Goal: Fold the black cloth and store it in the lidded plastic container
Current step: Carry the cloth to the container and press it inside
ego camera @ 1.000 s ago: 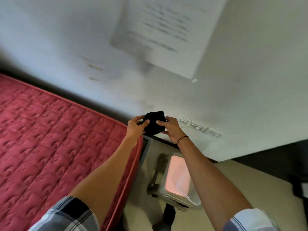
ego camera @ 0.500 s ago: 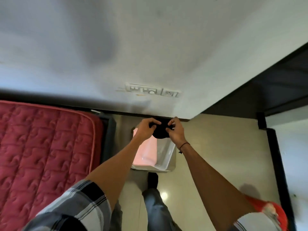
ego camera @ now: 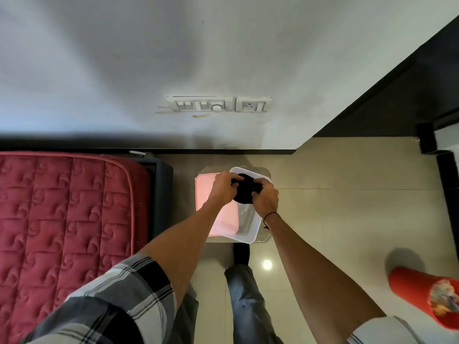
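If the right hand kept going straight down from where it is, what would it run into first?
Probably the open clear container under it. The right hand and left hand hold the black cloth over its opening; height above it is unclear.

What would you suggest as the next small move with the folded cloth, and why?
Probably lower the black cloth into the plastic container and let go: both the left hand and right hand hold it bunched directly over the open box, and the pink lid lies aside.
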